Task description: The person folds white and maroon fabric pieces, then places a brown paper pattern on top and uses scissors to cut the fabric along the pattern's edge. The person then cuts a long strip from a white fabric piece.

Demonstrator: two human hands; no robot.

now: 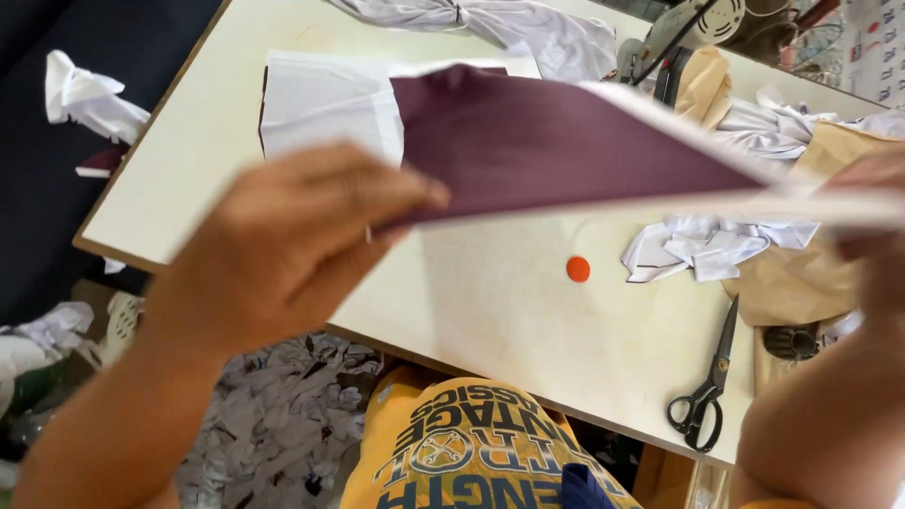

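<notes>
Cloth point(556, 141): maroon, white-backed, lifted above the table's point(500, 302) middle. Your left hand point(283, 245) pinches its near corner; your right hand point(872, 236), blurred, grip unclear, at the right edge. Scissors point(707, 386) untouched by the near edge; cutting apparently not begun.

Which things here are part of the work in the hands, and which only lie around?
In hand: maroon fabric, held by left hand and right hand.

Lying about: scissors, orange disc, white scraps, brown paper, table.
</notes>
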